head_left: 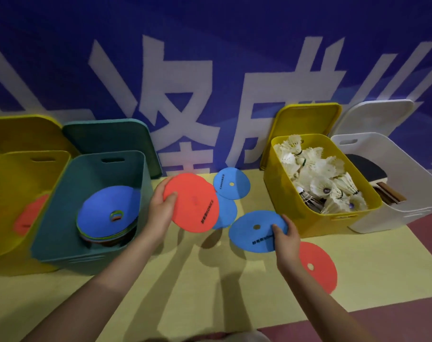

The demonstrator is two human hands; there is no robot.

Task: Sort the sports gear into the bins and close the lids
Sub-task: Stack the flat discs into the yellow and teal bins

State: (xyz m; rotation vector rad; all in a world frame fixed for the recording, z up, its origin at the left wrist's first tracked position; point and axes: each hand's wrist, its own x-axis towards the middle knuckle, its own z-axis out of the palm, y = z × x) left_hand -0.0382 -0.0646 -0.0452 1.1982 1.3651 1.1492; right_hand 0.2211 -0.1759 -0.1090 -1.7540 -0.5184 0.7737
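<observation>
My left hand [162, 206] grips the left edge of a red flat disc marker [194, 202], held above the floor just right of the teal bin [62, 233]. That bin holds a stack of discs with a blue one [104, 211] on top. My right hand [285, 236] pinches the right edge of a blue disc [255, 230]. Two more blue discs [231, 183] [226, 213] lie on the floor by the wall, and a red disc [317, 266] lies beside my right wrist.
A yellow bin [2, 193] at far left holds a red disc. At right, a yellow bin [284, 193] is full of shuttlecocks [318, 174], and a white bin [407, 201] holds paddles. All four lids lean open against the blue wall. The floor mat is yellow.
</observation>
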